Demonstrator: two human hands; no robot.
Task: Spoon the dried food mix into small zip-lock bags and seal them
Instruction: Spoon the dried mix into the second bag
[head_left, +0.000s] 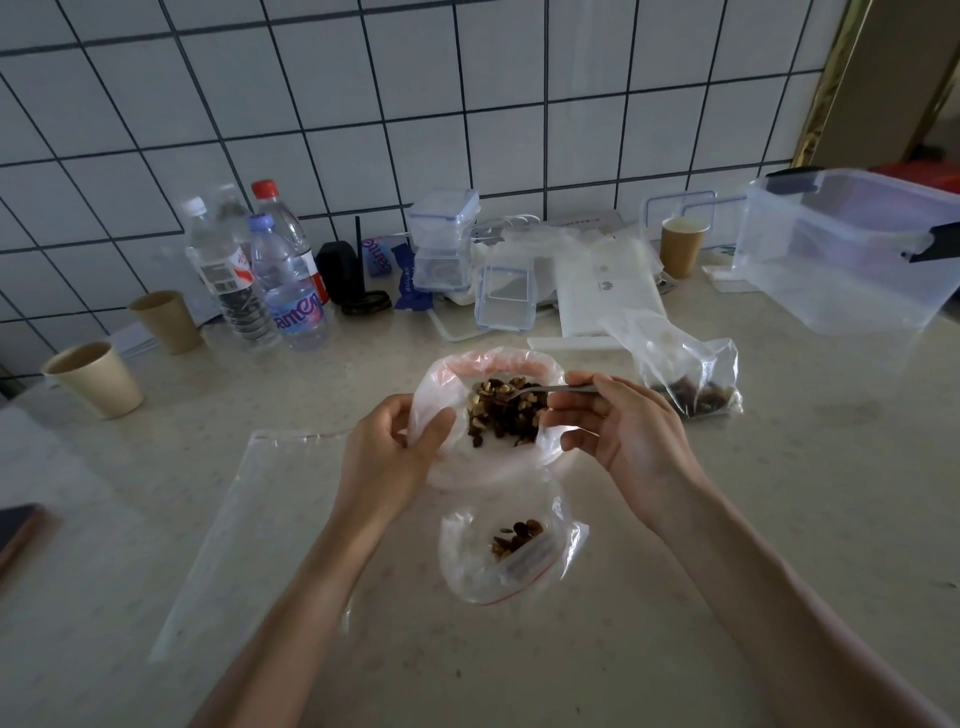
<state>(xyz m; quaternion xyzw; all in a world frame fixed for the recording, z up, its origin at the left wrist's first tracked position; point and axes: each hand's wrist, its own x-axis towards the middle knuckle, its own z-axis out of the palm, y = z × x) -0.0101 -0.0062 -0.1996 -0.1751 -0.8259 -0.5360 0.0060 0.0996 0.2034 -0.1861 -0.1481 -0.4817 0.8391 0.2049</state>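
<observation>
A: Where is the dried food mix seen?

B: It is heaped inside a large open bag on the counter, mid-frame. A metal spoon is dipped into its far side.

A: How are the hands placed?

B: The bag's left rim is pinched between the curled thumb and fingers of the left hand. The spoon handle is pinched by the right hand, the remaining fingers loosely bent.

A: And the small bags?

B: One small zip-lock bag, unsealed and holding a little mix, is laid just in front of the large bag. A filled bag is lying to the right. An empty flat bag is spread to the left.

A: Further out?

B: Water bottles, paper cups and a clear storage bin are ranged near the tiled wall.
</observation>
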